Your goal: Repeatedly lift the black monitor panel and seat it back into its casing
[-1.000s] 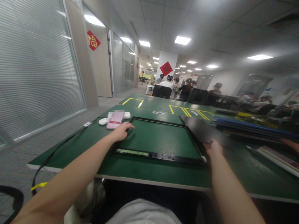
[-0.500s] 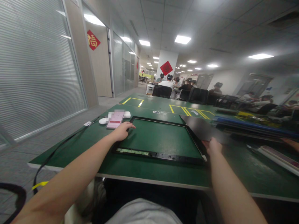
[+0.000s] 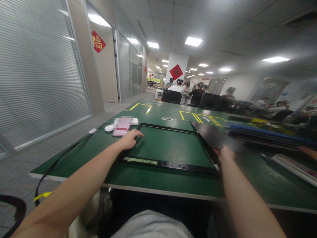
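Left hand (image 3: 128,139), right hand (image 3: 227,153) and both forearms (image 3: 81,180) are bare, the clothing (image 3: 151,225) rumpled and pale grey.

An office workspace: ceiling light panels (image 3: 193,41), a glass partition (image 3: 42,72), black chairs (image 3: 210,101), people seated at tables.

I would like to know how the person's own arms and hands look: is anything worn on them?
The left forearm and the right forearm are bare, with no sleeve in view. The left hand and the right hand wear no gloves, and no watch or bracelet shows. Any rings are too small to tell.
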{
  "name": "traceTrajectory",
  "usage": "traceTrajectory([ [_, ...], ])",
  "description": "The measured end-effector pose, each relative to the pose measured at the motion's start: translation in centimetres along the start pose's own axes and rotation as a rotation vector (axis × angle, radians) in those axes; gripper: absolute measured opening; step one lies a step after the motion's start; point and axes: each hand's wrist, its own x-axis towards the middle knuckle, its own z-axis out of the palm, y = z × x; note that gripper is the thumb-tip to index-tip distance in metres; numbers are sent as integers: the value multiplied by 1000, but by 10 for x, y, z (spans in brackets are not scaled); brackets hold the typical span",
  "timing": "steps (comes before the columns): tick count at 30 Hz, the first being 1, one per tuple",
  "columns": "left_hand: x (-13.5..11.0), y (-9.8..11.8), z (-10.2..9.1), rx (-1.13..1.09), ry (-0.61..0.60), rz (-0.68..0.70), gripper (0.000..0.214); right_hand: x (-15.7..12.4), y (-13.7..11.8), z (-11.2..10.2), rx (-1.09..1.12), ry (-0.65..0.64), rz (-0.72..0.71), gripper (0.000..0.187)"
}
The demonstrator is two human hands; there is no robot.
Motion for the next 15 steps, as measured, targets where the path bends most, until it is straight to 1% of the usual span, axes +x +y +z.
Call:
traceTrajectory([
  [3,0,-1,1,-21,-4,-7,61,2,0,-1,31,68,-18,35],
  [9,1,-4,3,-65,-13,-6,54,7,1,-2,90,7,-57,36],
  [13,1,-2,6,-59,-18,20,42,5,1,-1,62,75,-39,28],
  [15,1,-2,9,-53,-18,26,38,4,1,-1,65,79,-25,24],
])
